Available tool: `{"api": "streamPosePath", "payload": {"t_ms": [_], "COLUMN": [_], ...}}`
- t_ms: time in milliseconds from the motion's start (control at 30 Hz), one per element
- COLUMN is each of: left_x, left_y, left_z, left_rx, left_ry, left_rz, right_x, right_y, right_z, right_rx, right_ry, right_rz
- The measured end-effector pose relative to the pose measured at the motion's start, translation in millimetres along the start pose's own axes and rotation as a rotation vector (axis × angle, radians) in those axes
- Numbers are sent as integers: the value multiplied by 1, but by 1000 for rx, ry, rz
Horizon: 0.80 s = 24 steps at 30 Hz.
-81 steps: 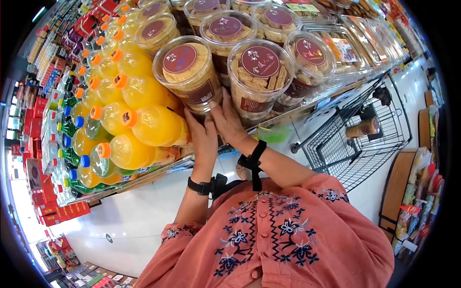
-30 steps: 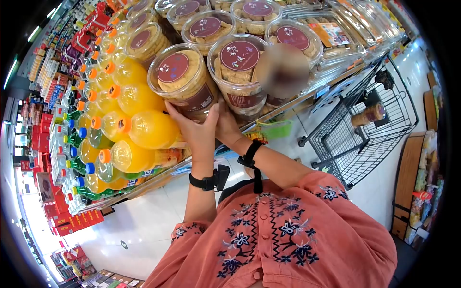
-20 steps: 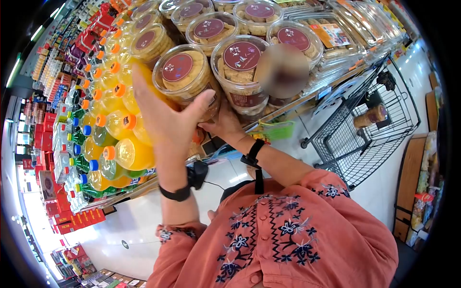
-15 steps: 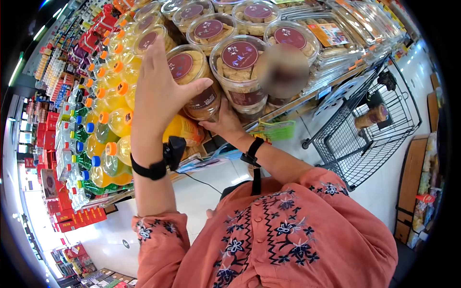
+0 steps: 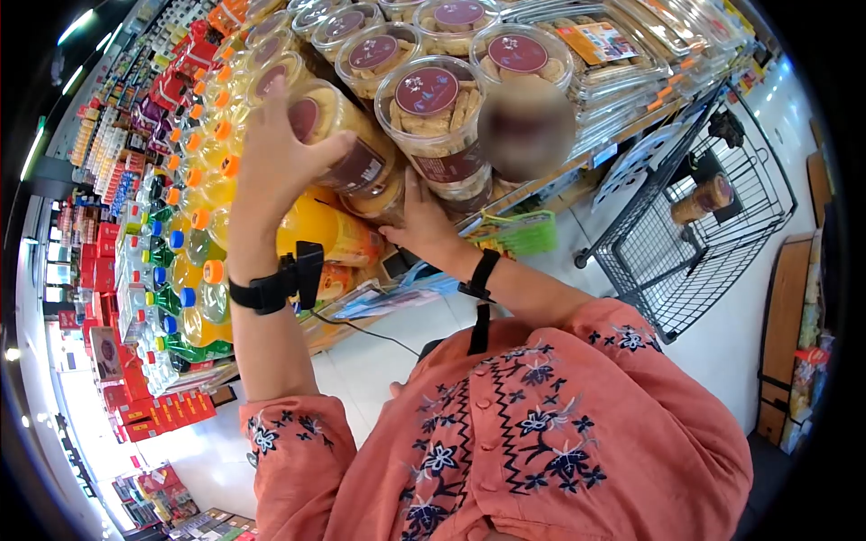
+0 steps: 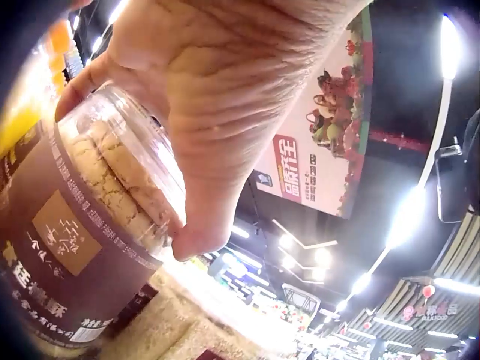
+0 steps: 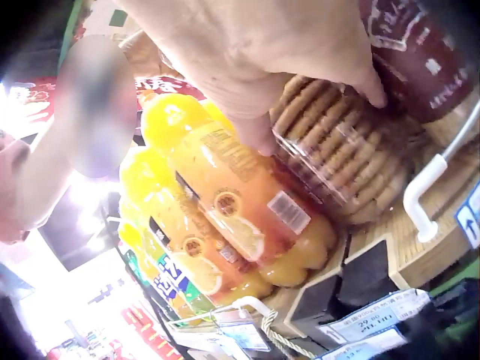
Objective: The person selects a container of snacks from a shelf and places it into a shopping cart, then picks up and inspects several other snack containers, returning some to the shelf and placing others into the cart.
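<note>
The cookie jar (image 5: 356,155), tilted lid-leftward, is clasped in the left hand (image 5: 275,160) grip; beneath it, the right hand (image 5: 424,227) is laid unclenched against a lower jar (image 5: 383,200).

The round clear plastic cookie jar (image 5: 356,167) shone glossy and smooth, its brown paper label (image 6: 64,240) matt. Orange plastic juice bottles (image 5: 311,225) gleamed. The black shopping cart (image 5: 686,279) was thin metal wire; the salmon blouse (image 5: 577,433), soft embroidered cloth.

left hand (image 5: 275,158) grips tilted cookie jar (image 5: 356,162); right hand (image 5: 422,225) touches lower jar (image 5: 386,200); cart (image 5: 722,261) at right
</note>
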<state>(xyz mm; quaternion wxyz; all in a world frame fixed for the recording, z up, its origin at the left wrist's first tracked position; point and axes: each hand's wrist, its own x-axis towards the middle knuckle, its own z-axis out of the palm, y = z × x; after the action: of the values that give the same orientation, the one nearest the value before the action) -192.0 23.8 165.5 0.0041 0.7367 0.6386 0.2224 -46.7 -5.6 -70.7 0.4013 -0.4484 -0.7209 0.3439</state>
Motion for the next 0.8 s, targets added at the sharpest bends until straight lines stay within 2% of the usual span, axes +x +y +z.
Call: {"api": "streamPosePath", "payload": {"t_ms": [67,100,200,233,333,433,533,633,733,800], "left_x": [-2,-9,-17,-20,-29,-37,-46,-57,-69,-77], "left_y": [2,14,3,7,15,19,21,21,21,26], "left_z": [-20,-31,-46,-56,-75,-87,-92,-95,-100,-101], "left_rx": [-47,-105,-93,-55,-98,-149,-195,-236,-258,-330], "left_ry": [25,42,194,190,201,188,195,184,146,140], "left_rz": [43,-5,31,28,2,-1,-14,-25,-28,-33], "right_x": [-8,-10,-1,5,35,60,77,96,103,100], "right_y": [-11,-20,-55,-62,-72,-66,-55,-46,-47,-49], "right_z": [-6,-13,-41,-48,-49,-33,-19,-19,-17,-19], "right_rx": [-102,-158,-286,-323,-504,-764,-808,-651,-605,-633], "right_ry": [6,-7,-65,-86,-184,-257,-298,-517,-629,-577], "right_rz": [-94,-152,-322,-377,-429,-396,-368,-427,-412,-393]}}
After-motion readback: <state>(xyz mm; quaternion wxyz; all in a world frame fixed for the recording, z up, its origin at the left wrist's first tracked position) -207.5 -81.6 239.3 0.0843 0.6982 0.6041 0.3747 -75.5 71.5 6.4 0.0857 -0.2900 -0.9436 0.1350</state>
